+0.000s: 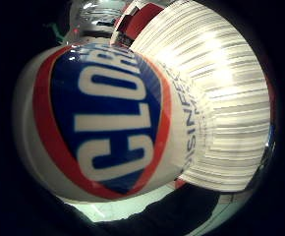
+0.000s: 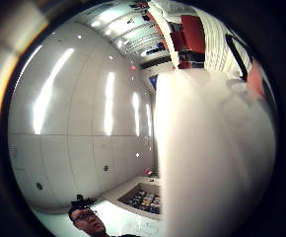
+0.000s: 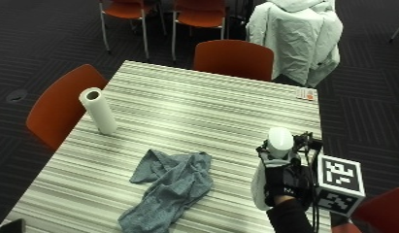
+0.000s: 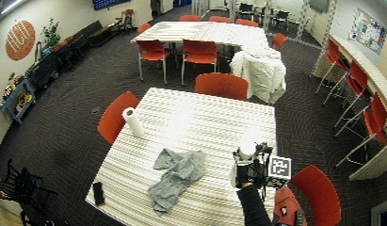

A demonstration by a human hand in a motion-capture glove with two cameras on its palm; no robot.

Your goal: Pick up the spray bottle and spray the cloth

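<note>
I see the right hand [image 3: 276, 182] gripping the white spray bottle [image 3: 271, 167] at the striped counter's [image 3: 205, 116] near right edge; grey cloth [image 3: 170, 187] lies crumpled, well apart, paper roll [image 3: 99, 110] beyond.

spray bottle [image 3: 271, 171]: lower body hidden behind gloved right hand [image 3: 280, 180] | cloth [image 3: 168, 187]: unseen in both palm views

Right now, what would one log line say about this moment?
hand: gloved right hand grips spray bottle | bottle: upright at table edge | cloth: crumpled, apart
</note>
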